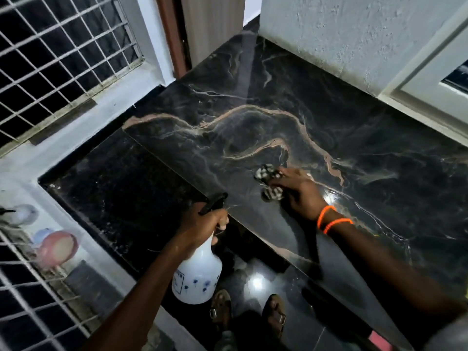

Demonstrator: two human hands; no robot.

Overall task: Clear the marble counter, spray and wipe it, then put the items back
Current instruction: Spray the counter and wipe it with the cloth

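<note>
1. Left hand grips the neck of a white spray bottle – black trigger head up, body hanging below the counter edge, above the sandalled feet on the glossy floor.
2. Right hand, orange bands at the wrist, presses palm-down on a black-and-white cloth, fingers curled over it.
3. Cloth lies on the dark marble counter, near its front edge – pale and tan veins run across the slab.
4. Left of the slab sits a lower black ledge.
5. Beyond, a grilled window on the left and a white textured wall behind the counter.
</note>
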